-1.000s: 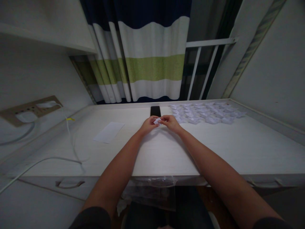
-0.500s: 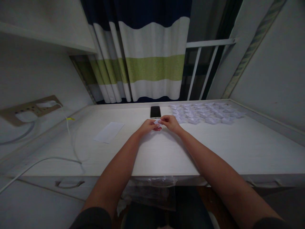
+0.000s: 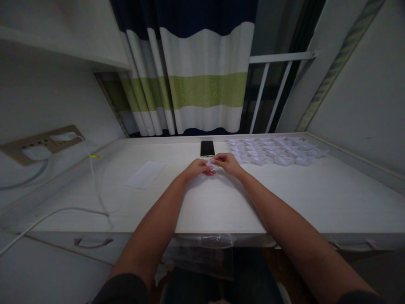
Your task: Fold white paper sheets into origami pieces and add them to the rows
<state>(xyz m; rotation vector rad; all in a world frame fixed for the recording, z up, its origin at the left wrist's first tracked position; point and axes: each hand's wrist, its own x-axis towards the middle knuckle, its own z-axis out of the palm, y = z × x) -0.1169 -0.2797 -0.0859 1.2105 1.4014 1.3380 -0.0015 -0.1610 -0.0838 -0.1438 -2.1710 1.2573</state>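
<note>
A small folded piece of white paper (image 3: 211, 164) is held between both hands over the middle of the desk. My left hand (image 3: 199, 168) pinches it from the left, with the thumb on top. From the right, the thumb and fingers of my right hand (image 3: 227, 164) grip its upper edge. The exact folds are too small to make out. Just beyond the hands lies a black phone (image 3: 207, 148). Rows of folded white paper pieces (image 3: 274, 151) stand at the back right, close to my right hand.
A flat white sheet of paper (image 3: 145, 175) lies on the desk (image 3: 218, 207) to the left. White cables (image 3: 66, 209) run from a wall socket (image 3: 41, 145) over the left side. A curtain (image 3: 207, 90) hangs behind the desk. Clear plastic (image 3: 217, 241) shows at the front edge.
My left hand has dropped slightly and turned, uncovering more of the phone. The paper has shifted a little towards me, still in both hands. The view has moved slightly.
</note>
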